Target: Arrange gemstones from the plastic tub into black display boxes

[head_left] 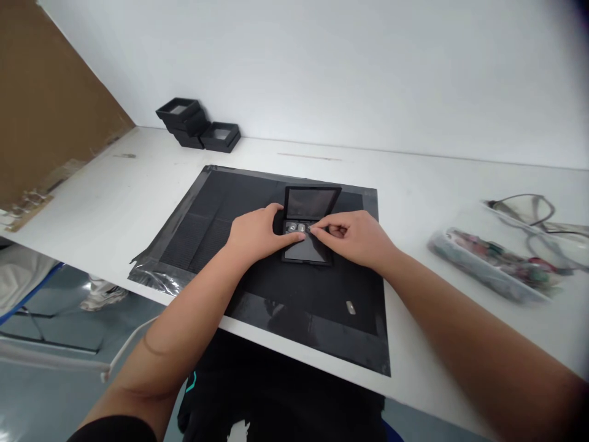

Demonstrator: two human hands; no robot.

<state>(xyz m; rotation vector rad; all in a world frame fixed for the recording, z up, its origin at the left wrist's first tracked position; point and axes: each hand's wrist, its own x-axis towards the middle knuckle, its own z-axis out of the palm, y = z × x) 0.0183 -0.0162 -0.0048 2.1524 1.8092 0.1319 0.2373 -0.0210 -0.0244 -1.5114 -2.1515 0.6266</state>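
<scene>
A small black hinged case (307, 250) stands with its lid (311, 202) raised on the black mat. Its base holds a row of small silvery pieces (301, 228) near the hinge. My left hand (253, 235) grips the case's left side, thumb laid across the base and fingers partly hidden behind. Over the right end of the row, my right hand (354, 236) is closed in a pinch, thumb and index fingertips at another small silvery piece that they mostly cover. A separate small silvery oblong piece (351, 307) lies on the mat, nearer to me.
The black mat (294, 288) is edged with shiny clear tape. Several black framed boxes (184, 120) are stacked at the back left by the wall. To the right sit a clear plastic tray (497, 264) of colourful small packets and a pair of glasses (529, 209).
</scene>
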